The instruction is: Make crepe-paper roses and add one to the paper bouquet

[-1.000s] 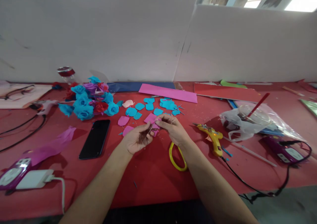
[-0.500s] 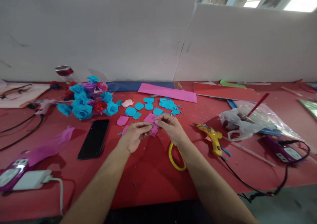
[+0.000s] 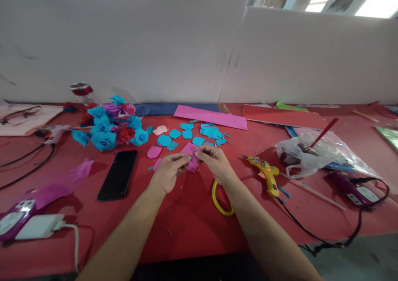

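Note:
A small piece of pink crepe paper [image 3: 190, 149] is pinched between my two hands, just above the red table. My left hand [image 3: 169, 169] grips its left side with thumb and fingers, and my right hand [image 3: 215, 161] grips its right side. My fingertips hide part of the paper. Loose pink petals [image 3: 154, 151] lie beside my left hand. Blue paper petals [image 3: 187, 131] are spread on the table beyond both hands. Under my right wrist shows a yellow ring-shaped handle [image 3: 219, 204]; the rest of it is hidden.
A yellow glue gun [image 3: 264, 173] with a cord lies at the right, near a plastic bag [image 3: 295, 154]. On the left are a phone [image 3: 118, 175], a bunch of paper roses [image 3: 104, 127] and a power strip [image 3: 18, 219]. Pink paper [image 3: 211, 117] lies toward the white partition [image 3: 124, 44].
Both hands stay in nearly the same place, still pinching the pink paper. The view has shifted very slightly; nothing else has visibly moved.

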`<act>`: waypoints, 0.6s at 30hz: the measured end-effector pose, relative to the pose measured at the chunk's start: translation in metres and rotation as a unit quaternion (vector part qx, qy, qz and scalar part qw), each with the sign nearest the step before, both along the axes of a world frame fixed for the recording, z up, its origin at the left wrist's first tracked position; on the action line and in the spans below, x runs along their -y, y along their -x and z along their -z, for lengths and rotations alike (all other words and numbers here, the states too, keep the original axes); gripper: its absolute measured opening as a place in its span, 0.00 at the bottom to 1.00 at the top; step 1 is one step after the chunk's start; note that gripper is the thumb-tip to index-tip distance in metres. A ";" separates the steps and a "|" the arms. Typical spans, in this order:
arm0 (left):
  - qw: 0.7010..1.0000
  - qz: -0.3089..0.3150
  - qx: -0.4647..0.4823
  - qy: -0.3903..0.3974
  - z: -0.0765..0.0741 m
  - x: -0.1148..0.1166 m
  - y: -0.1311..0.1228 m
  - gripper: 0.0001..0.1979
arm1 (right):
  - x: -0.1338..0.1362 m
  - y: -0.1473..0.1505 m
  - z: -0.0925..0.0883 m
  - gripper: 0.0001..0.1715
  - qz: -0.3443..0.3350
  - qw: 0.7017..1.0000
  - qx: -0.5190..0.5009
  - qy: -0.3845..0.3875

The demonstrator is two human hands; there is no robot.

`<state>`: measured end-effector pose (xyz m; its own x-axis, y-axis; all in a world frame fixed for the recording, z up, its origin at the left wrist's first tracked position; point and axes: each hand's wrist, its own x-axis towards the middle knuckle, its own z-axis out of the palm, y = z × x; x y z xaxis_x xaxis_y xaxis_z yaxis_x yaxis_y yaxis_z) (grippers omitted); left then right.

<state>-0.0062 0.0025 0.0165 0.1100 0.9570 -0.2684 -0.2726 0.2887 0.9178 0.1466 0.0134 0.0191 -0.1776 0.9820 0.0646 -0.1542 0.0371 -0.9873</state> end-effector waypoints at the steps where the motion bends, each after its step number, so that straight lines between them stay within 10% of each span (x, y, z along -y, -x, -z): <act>1: 1.000 -0.004 -0.007 -0.011 0.000 0.000 -0.001 0.07 | 0.001 0.001 0.001 0.12 0.004 1.000 0.001 -0.001; 18: 0.997 -0.033 -0.015 -0.064 0.000 0.005 -0.008 0.07 | 0.004 0.003 -0.003 0.13 0.005 0.999 0.030 -0.011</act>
<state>0.0014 -0.0030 0.0165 0.0400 0.9885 -0.1456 -0.2585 0.1510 0.9541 0.1435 0.0097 0.0221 -0.1722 0.9821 0.0766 -0.0952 0.0608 -0.9936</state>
